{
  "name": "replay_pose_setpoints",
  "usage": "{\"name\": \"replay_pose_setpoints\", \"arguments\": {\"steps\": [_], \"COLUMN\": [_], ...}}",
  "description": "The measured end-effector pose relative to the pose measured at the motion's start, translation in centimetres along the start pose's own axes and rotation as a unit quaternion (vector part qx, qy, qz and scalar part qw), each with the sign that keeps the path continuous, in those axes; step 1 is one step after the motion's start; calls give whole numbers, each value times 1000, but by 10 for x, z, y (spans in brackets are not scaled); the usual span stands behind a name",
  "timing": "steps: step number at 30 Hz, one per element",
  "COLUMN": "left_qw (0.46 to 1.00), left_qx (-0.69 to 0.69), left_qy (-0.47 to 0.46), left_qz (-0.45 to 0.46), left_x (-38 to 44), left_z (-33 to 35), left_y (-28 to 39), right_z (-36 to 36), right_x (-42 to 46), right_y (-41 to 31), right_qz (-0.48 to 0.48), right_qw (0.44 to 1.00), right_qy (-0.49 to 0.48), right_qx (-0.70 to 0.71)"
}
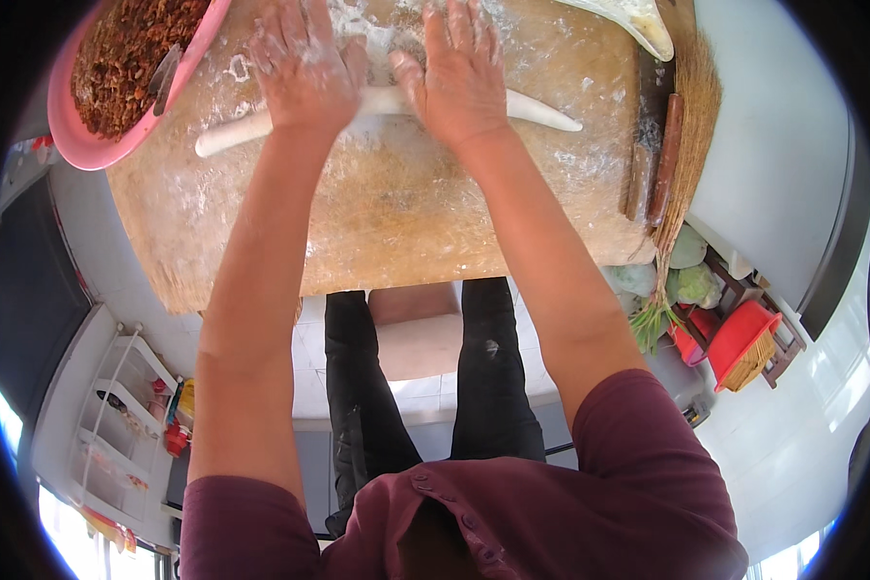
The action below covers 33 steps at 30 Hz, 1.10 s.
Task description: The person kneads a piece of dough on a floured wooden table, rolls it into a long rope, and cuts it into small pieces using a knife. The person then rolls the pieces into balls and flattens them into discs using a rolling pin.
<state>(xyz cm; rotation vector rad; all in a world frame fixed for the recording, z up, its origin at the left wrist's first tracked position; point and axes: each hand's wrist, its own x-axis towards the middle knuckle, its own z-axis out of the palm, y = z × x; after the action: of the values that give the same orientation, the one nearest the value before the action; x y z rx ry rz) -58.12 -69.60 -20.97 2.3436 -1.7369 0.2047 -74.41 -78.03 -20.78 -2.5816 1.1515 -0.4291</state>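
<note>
A long rope of white dough (386,101) lies crosswise on a floured wooden board (406,210). Its right end tapers to a point, while the left end is blunter. My left hand (304,80) rests palm down over the rope's left part, thumb out to the side. Over the right part lies my right hand (458,80), flat, its thumb apart from the fingers. Flour whitens both hands, and neither is closed around the dough. The top edge of the view cuts off some fingertips.
At upper left, a pink basin (94,156) holds crumbly brown filling (127,69) and a metal spoon (165,78). Along the board's right edge lie a knife (639,177), a small rolling pin (667,156) and a straw brush (696,109). A whitish container (634,25) sits at upper right.
</note>
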Motion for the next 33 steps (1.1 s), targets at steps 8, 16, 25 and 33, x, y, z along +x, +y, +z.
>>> {"name": "replay_pose_setpoints", "arguments": {"steps": [8,16,25,33], "left_qw": [990,991,997,972], "left_qx": [-54,-19,29,-8], "left_qy": [-125,-136,-68,-233], "left_qz": [32,3,-33,-9], "left_x": [-108,-124,-35,-202], "left_z": [-50,-52,-15,-85], "left_y": [-10,-24,-63,-63], "right_z": [-47,-49,-32,-86], "right_x": [-119,-116,-34,-186], "right_y": [-30,-21,26,-5], "right_qz": [36,69,38,110], "right_qw": [982,979,997,965], "right_qy": [-174,-181,-59,-240], "right_qx": [59,54,-10,7]}}
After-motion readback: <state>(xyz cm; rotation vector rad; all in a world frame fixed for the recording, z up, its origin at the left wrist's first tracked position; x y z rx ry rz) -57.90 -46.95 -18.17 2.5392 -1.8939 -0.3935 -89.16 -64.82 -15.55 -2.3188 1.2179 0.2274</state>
